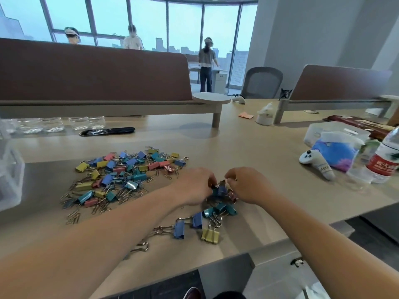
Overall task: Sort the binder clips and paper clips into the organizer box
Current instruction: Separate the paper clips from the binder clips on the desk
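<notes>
Forearms: both are reaching forward from the near edge and converging above the desk [269, 152].
Tangled cluster [221, 201]: binder clips in teal, blue and pink are lying hooked together between the two hands, on the desk's near half.
Left hand [192, 186]: its fingers [210, 184] are curling into the cluster and gripping it.
Right hand [246, 185]: its fingers [229, 176] are pinching a clip at the cluster's top, seemingly to work it loose.
Main pile [121, 175]: binder clips and paper clips are lying mixed together, left of the hands.
Organizer box [9, 175]: probably the clear container at the left edge; its contents are not showing.
Progress: judging by the unsorted piles, sorting is barely starting, and nearly everything is waiting to be moved.
</notes>
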{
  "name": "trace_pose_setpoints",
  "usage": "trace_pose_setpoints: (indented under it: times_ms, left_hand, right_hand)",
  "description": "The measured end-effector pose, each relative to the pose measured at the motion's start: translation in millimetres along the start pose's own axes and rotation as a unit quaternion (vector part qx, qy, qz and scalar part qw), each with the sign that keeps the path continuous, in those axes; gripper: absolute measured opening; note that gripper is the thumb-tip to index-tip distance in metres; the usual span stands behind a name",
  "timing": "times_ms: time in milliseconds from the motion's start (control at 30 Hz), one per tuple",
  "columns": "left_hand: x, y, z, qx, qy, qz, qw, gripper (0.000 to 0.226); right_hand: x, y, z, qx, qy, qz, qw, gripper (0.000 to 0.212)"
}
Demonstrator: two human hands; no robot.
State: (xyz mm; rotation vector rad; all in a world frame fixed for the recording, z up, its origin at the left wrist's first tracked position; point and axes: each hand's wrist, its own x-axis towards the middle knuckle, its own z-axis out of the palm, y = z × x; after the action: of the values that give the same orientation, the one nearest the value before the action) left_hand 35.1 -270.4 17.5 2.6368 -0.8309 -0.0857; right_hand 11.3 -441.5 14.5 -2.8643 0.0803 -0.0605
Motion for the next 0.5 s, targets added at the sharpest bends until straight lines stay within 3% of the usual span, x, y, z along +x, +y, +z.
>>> trace_pose_setpoints:
  times_ms: [233,500]
  left_hand:
    - [-4.2,-8.1,-2.3,-0.016,-0.001,0.003,1.000,0.036]
    - [-19.1,-45.9,-27.0,0.012,0.053,-0.035,0.998,0.023]
  right_hand:
    - [3.9,-5.5,6.0,0.008,0.039,-0.023,0.999,0.031]
    - [12.1,-42.8,17.8,0.054,0.070,-0.082,0.993,0.027]
